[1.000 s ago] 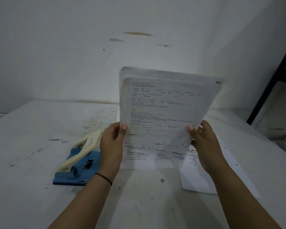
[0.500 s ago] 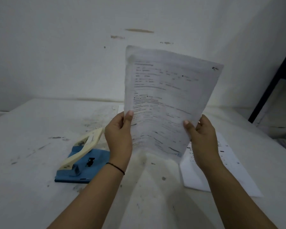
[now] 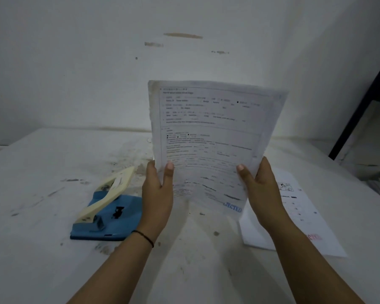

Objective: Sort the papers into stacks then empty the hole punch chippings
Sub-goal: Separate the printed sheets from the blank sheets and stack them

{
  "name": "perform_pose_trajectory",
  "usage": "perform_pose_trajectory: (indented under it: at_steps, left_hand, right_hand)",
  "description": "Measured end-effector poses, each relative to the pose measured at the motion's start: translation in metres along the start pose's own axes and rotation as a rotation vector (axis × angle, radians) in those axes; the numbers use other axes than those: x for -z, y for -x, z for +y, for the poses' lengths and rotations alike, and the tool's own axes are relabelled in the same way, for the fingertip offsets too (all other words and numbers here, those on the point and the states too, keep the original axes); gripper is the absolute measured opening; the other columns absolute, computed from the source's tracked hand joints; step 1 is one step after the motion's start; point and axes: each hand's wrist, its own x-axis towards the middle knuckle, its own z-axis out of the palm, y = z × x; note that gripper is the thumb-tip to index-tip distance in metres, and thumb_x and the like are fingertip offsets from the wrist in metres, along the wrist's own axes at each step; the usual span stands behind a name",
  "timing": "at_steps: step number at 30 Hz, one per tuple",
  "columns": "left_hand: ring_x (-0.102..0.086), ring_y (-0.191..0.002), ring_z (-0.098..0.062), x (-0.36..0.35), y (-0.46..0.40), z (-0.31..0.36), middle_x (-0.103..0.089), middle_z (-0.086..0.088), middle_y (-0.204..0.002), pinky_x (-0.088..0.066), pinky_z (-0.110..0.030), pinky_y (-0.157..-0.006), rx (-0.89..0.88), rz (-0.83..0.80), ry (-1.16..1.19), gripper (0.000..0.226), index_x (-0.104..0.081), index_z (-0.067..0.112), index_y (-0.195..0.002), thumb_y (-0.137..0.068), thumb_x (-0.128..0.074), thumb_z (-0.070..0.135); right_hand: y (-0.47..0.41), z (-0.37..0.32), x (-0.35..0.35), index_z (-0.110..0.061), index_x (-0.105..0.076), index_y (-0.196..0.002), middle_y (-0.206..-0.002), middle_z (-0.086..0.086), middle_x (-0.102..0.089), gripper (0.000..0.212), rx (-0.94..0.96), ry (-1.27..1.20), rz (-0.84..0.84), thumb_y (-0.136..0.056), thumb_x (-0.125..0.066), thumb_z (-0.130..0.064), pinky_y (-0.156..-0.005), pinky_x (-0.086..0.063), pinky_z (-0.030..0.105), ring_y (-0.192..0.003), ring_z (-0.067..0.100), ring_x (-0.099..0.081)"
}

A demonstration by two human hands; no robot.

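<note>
I hold a bundle of printed papers (image 3: 208,137) upright above the table, its bottom bearing a blue stamp. My left hand (image 3: 157,194) pinches the bundle's lower left edge, thumb on the front. My right hand (image 3: 259,189) grips the lower right edge the same way. A blue hole punch (image 3: 110,211) with a cream lever lies on the table just left of my left wrist. A stack of printed sheets (image 3: 298,218) with a red stamp lies flat on the table to the right, partly hidden by my right forearm.
The white table (image 3: 42,183) is scuffed and stained and meets a white wall at the back. A black metal shelf frame (image 3: 360,102) stands at the far right, with crumpled material beside it.
The bundle rose high half a second ago and has come back down a little. Both hands keep their grip at the bottom edges.
</note>
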Motion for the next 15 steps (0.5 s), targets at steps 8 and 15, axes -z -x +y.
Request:
perform_pose_trajectory:
  at_steps: [8,15]
  left_hand:
    - [-0.057,-0.093,-0.001,-0.0035,-0.0047,-0.001,-0.058,0.011,-0.102,-0.048,-0.018,-0.074,0.02,0.003,0.012,0.032,-0.041,0.025,-0.102,-0.088,-0.034,0.054]
    - [-0.057,-0.076,0.011,-0.0003,-0.0034,-0.004,-0.059,0.008,-0.095,-0.047,-0.007,-0.061,0.088,-0.033,0.039,0.028,-0.039,0.019,-0.095,-0.095,-0.03,0.046]
  right_hand:
    - [-0.0015,-0.0021,-0.005,-0.037,-0.046,-0.114,-0.104,-0.022,-0.059,0.02,-0.037,-0.004,0.004,-0.093,-0.048,-0.035,-0.061,-0.05,0.012,-0.094,-0.001,-0.059]
    - [-0.0013,-0.0013,-0.0052,-0.041,-0.047,-0.109,-0.102,-0.022,-0.059,0.017,-0.072,0.017,-0.004,-0.094,-0.047,-0.034,-0.053,-0.048,0.01,-0.092,0.0,-0.059]
